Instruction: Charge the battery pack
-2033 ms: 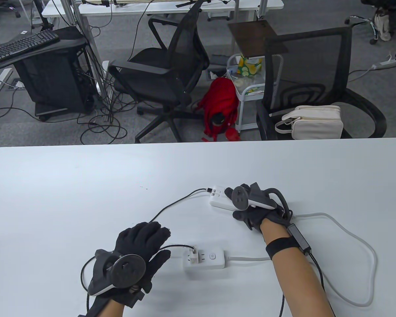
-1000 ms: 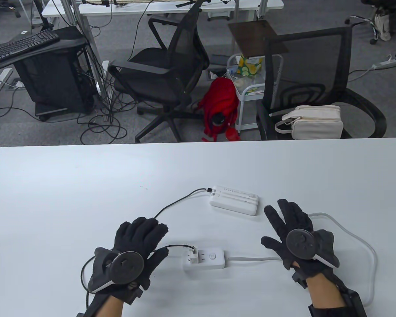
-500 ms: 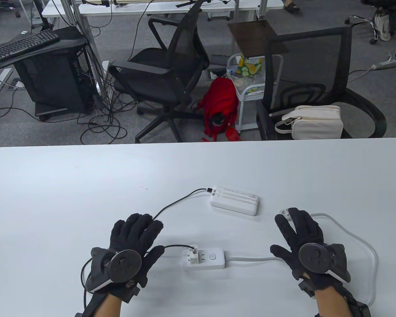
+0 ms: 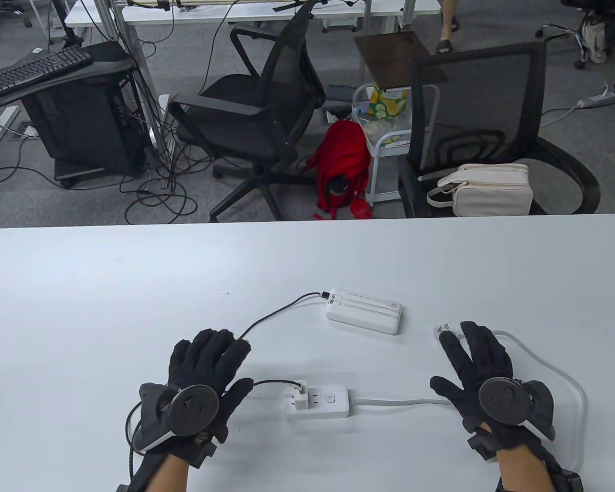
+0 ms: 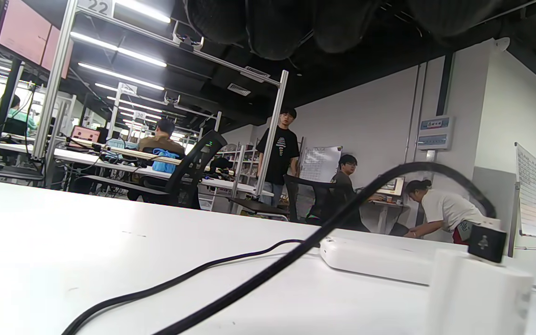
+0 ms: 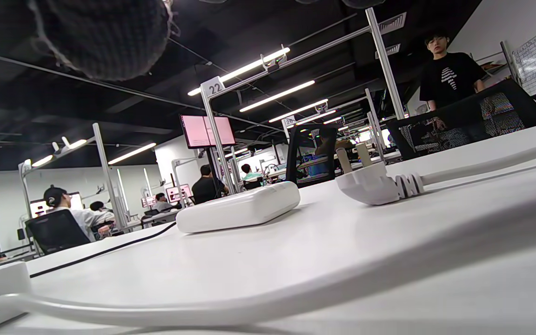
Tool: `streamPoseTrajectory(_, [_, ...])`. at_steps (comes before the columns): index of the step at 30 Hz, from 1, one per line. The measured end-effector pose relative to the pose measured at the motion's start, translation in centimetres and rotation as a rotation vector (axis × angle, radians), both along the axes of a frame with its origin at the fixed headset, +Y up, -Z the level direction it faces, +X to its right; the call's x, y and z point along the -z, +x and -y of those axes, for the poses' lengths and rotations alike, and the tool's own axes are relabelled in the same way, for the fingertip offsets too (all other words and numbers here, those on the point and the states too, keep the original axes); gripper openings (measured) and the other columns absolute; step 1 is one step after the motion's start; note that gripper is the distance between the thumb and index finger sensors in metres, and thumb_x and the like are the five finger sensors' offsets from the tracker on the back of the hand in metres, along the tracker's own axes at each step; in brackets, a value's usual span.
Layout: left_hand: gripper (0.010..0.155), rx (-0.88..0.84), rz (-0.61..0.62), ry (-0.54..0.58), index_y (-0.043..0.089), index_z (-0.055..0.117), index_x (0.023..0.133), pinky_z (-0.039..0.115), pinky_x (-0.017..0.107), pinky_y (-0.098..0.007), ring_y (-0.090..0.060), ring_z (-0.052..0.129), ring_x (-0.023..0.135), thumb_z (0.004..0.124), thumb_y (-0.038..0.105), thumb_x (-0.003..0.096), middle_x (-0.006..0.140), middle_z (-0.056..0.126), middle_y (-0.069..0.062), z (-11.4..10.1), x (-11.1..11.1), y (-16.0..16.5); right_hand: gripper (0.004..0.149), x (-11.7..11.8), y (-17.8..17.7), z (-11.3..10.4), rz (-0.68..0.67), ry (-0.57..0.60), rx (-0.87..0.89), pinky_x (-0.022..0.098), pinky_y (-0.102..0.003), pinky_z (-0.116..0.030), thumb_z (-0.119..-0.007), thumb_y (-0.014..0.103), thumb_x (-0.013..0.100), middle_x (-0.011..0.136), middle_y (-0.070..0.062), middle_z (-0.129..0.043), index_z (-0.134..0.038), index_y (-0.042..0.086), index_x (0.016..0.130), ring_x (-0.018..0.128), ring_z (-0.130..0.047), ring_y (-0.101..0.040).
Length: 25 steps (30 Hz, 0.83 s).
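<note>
While the battery pack lies mid-surface with its black cable running to the power strip, both hands lie flat, fingers spread, holding nothing. The strip's wall plug lies loose by the right hand. I think it needs plugging in next. The left hand rests near the front edge.

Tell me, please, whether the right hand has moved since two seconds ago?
Yes. The right hand was on the battery pack then; it now rests flat on the table, nearer the person and right of the pack, beside the power strip's plug.
</note>
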<state>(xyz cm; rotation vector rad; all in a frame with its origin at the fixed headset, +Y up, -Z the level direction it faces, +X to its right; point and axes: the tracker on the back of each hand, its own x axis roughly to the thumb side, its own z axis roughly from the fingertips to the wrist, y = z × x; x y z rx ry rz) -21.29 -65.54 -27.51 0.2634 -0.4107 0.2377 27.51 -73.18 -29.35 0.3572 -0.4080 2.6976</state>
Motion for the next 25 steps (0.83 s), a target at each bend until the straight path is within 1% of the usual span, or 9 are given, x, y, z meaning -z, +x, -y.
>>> streamPoseTrajectory(9, [0.068, 0.011, -0.011, 0.007, 0.028, 0.052, 0.113, 0.033, 0.077, -0.076, -0.047, 0.046, 0.114, 0.068, 0.053, 0.0518, 0.119, 0.05, -0.014, 0.0, 0.01, -0.21, 0.079, 0.14, 0.44, -0.03, 0.001, 0.001, 0.038, 0.075, -0.065, -0.031, -0.075, 0.058, 0.046, 0.116, -0.009, -0.018, -0.029, 0.043, 0.108, 0.109, -0.026, -0.044])
streamPoseTrajectory(25, [0.068, 0.001, -0.019, 0.02, 0.028, 0.052, 0.113, 0.033, 0.077, -0.076, -0.047, 0.046, 0.114, 0.068, 0.053, 0.0518, 0.12, 0.05, -0.014, -0.17, -0.08, -0.76, 0.078, 0.13, 0.15, -0.02, -0.007, 0.0, 0.012, 0.075, -0.065, -0.032, -0.074, 0.059, 0.046, 0.116, -0.01, -0.017, -0.028, 0.043, 0.108, 0.108, -0.026, -0.044])
